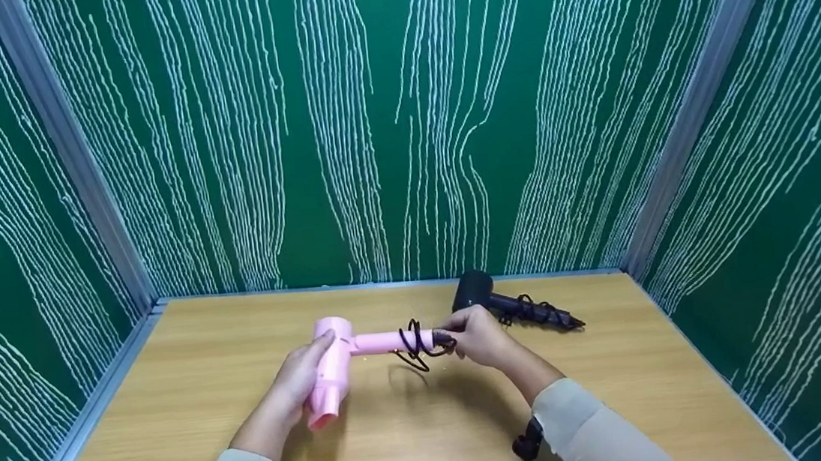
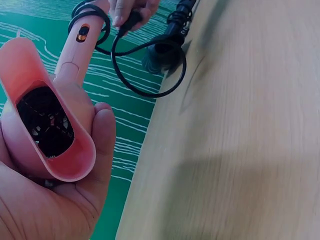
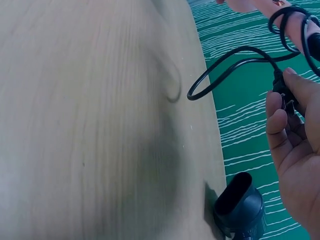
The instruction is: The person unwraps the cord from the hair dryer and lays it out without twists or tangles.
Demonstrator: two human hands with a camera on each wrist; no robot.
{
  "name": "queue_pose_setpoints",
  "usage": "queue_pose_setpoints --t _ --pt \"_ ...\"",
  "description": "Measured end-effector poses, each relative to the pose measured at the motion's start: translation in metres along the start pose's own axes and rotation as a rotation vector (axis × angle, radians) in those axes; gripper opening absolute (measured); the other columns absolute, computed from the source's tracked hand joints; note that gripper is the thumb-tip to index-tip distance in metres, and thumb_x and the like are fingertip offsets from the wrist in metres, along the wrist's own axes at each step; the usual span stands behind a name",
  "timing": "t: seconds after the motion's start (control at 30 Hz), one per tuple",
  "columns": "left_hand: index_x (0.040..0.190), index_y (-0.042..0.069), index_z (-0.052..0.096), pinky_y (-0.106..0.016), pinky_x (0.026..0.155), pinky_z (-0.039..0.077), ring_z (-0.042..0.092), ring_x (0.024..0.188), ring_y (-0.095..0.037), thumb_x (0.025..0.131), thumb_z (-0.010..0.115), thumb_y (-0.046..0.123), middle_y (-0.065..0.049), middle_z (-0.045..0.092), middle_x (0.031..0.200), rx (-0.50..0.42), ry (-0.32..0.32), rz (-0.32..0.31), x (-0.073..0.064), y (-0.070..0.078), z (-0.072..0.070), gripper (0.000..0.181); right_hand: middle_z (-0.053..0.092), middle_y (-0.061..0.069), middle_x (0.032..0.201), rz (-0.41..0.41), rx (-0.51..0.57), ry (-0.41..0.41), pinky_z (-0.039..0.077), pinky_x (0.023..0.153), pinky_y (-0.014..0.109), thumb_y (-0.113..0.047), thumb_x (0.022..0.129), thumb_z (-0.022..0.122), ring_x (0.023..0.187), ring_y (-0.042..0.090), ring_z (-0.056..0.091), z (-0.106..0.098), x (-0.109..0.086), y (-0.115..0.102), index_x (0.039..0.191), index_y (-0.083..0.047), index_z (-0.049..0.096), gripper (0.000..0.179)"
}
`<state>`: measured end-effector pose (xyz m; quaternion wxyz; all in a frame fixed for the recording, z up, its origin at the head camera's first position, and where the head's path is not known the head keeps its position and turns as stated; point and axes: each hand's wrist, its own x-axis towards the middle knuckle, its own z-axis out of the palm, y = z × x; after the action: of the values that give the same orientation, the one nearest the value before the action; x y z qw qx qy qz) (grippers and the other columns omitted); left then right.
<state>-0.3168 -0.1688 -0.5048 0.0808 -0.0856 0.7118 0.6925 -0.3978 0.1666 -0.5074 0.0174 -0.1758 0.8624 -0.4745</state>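
At lower centre of the head view, found pink hair dryer [image 1: 335, 362] held above wooden table [image 1: 172, 411], judging by shadows below. Set crosswise, with handle [image 1: 380, 343] pointing to frame right and nozzle [image 1: 324, 408] turned toward the bottom edge. Observed left hand [image 1: 298, 373] curled round the body [image 1: 335, 339]. Observed right hand [image 1: 477, 333] drawn to a pinch near the handle's far end, gripping plug [image 3: 283, 89] between thumb and fingers. Cannot fairly tell from the head view whether also touching the handle. Noted cord [image 2: 150, 95] wound loosely about the handle, with one slack loop near the plug. Logged black hair dryer [image 1: 474, 290] on the table just beyond the right hand.

Rate pink hair dryer as rigid, fairly light, probably heaviest in the body; smooth casing, likely slippery, possibly prone to cracking if dropped. Treat cord as flexible and springy, liable to slide off the handle. Recommend palm hold round the body, clear of the possibly loose nozzle; take plug by the sides, away from the prongs.
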Motion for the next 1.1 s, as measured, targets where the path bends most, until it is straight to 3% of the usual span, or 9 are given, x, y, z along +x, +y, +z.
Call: queue_pose_setpoints --t 0.13,0.33,0.63,0.87,1.1 --pt "0.152 0.003 0.057 -0.027 0.075 0.058 0.069 0.094 -0.02 0.11 0.062 0.066 -0.01 0.067 0.113 0.0 -0.001 -0.018 0.001 -0.003 -0.001 0.075 0.076 -0.001 0.08 -0.006 -0.032 0.022 0.048 0.052 0.021 -0.013 0.104 0.084 0.054 0.007 0.058 -0.002 0.0 -0.005 0.104 -0.006 0.09 0.01" --pt "0.15 0.0 0.058 -0.027 0.075 0.058 0.068 0.093 -0.019 0.112 0.06 0.062 -0.01 0.067 0.112 0.014 0.01 -0.01 0.003 -0.006 -0.002 0.073 0.076 0.0 0.082 -0.022 -0.04 0.04 0.048 0.052 0.023 -0.02 0.103 0.086 0.055 0.008 0.059 -0.003 0.002 -0.006 0.103 -0.009 0.091 0.012" --pt "0.15 0.0 0.056 -0.027 0.078 0.056 0.067 0.097 -0.021 0.111 0.058 0.064 -0.011 0.065 0.116 0.062 0.04 -0.015 0.004 -0.009 -0.004 0.075 0.072 -0.005 0.073 -0.048 -0.031 0.09 0.045 0.052 0.022 -0.02 0.101 0.088 0.055 0.006 0.057 -0.001 0.004 -0.011 0.1 -0.011 0.091 0.01" --pt "0.138 -0.002 0.06 -0.027 0.071 0.057 0.067 0.088 -0.018 0.113 0.059 0.062 -0.01 0.067 0.105 0.044 0.096 0.022 0.007 -0.012 -0.002 0.069 0.076 -0.004 0.073 -0.048 -0.047 0.17 0.051 0.055 0.023 -0.021 0.099 0.089 0.06 0.006 0.062 0.003 0.002 -0.026 0.096 -0.01 0.09 0.012" --pt "0.154 -0.003 0.053 -0.028 0.08 0.057 0.065 0.105 -0.024 0.112 0.054 0.067 -0.016 0.065 0.123 0.048 0.161 0.015 0.007 -0.012 -0.002 0.082 0.077 -0.002 0.075 -0.088 -0.072 0.23 0.054 0.059 0.023 -0.018 0.098 0.09 0.065 0.007 0.066 0.007 -0.001 -0.042 0.092 -0.01 0.089 0.01"
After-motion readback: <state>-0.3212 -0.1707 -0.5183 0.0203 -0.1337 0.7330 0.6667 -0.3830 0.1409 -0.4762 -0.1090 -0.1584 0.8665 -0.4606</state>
